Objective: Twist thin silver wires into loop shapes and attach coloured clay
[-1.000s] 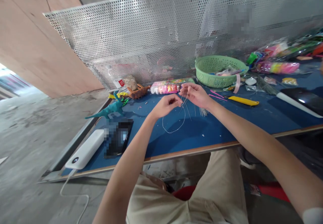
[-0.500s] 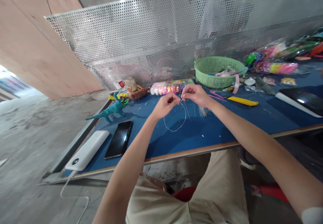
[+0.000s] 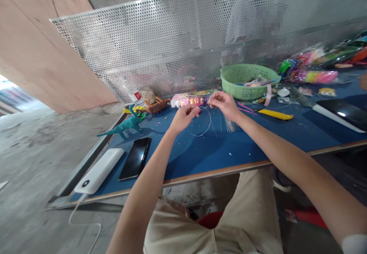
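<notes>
A thin pale wire (image 3: pixel 201 135) forms a loop between my two hands, above the blue tabletop. My left hand (image 3: pixel 185 117) is closed, thumb and fingers pinched on the left end of the wire. My right hand (image 3: pixel 222 104) pinches the other side of the loop, with a curl of wire rising above the fingertips. Just under the right hand lies a bundle of thin straight wires (image 3: pixel 230 125). Behind the hands is a clear packet of colourful soft clay (image 3: pixel 189 100). The exact ends of the wire are too fine to make out.
A teal toy dinosaur (image 3: pixel 126 125), a black phone (image 3: pixel 134 158) and a white power bank (image 3: pixel 100 170) are at left. A green basket (image 3: pixel 233 91), a yellow cutter (image 3: pixel 275 114) and plastic packets (image 3: pixel 315 76) are at right. A perforated metal panel (image 3: pixel 160 36) stands behind.
My hands have moved apart, the left a little leftward and the right slightly rightward and up. The wire loop has shifted and tilted between them.
</notes>
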The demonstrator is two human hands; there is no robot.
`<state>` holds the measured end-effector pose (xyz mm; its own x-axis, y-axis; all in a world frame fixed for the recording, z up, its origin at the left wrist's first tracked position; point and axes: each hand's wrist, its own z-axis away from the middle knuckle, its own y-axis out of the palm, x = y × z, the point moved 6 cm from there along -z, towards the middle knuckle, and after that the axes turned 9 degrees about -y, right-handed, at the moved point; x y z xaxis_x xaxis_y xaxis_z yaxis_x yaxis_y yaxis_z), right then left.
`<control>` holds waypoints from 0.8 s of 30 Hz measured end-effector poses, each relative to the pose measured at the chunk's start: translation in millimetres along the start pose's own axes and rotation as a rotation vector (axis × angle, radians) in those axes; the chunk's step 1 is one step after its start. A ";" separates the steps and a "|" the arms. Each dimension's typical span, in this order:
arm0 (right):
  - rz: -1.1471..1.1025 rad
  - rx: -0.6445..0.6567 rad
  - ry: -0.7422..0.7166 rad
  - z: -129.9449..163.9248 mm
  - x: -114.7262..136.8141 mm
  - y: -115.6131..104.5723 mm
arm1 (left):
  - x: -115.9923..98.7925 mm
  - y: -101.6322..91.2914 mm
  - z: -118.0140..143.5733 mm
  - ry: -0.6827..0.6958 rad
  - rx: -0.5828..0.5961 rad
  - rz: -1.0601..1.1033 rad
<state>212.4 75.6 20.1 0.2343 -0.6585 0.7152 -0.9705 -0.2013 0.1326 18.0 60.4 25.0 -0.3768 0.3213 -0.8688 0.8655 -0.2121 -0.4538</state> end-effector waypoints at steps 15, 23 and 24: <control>0.594 0.391 -0.027 -1.0 26.0 0.1 | -13.8 -19.9 8.5 0.231 -0.274 -0.671; 0.811 0.605 -0.182 4.3 20.8 6.2 | 0.1 -19.8 2.5 0.182 -0.230 -0.731; 0.811 0.586 -0.203 3.7 21.8 5.6 | 0.6 -18.2 2.2 0.187 -0.211 -0.723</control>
<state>212.3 57.5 33.9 -0.4232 -0.8539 0.3031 -0.6733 0.0725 -0.7358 1.3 62.4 32.3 -0.8264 0.4672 -0.3143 0.4770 0.2841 -0.8317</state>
